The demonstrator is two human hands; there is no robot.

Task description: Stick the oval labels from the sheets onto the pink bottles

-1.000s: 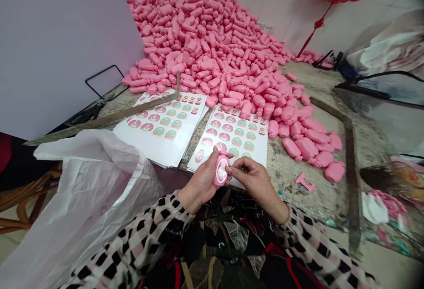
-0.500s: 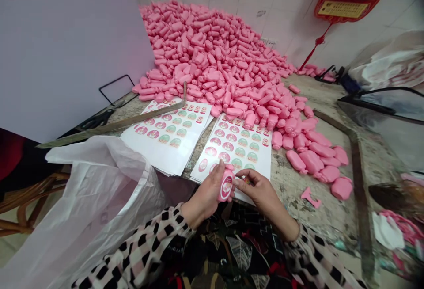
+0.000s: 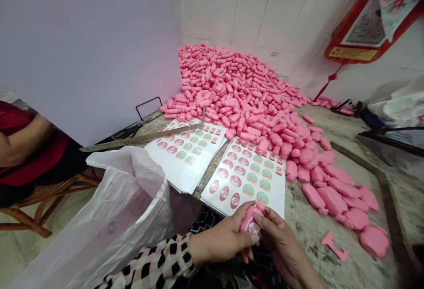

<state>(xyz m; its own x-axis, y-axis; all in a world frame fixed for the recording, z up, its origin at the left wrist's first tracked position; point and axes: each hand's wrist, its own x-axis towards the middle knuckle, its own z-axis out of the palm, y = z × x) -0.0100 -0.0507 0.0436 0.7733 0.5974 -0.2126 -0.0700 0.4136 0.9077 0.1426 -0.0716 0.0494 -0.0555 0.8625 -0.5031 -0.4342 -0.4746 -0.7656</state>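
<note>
A small pink plastic bottle point(image 3: 247, 221) with an oval pink-and-white label point(image 3: 253, 227) on its front is held low in the middle of the view. My left hand point(image 3: 221, 241) wraps round it, the thumb lying across its lower part. From the other side my right hand point(image 3: 281, 240) grips the bottle near its neck, thumb against the label's edge. Just beyond the hands lies a stack of sticker sheets point(image 3: 217, 197) with pink and green labels. A second stack of sticker sheets point(image 3: 177, 172) is to its left.
A large heap of pink bottles point(image 3: 228, 85) covers the back of the table. A wooden strip point(image 3: 155, 135) crosses the left sheets. A white sack point(image 3: 132, 218) stands at the left, near a seated person's arm point(image 3: 29, 141). A pink scrap point(image 3: 334, 245) lies at right.
The view has swung left and up. My right hand has come from beside the bottle onto it, and the bottle has tilted, with my left thumb now across its front.
</note>
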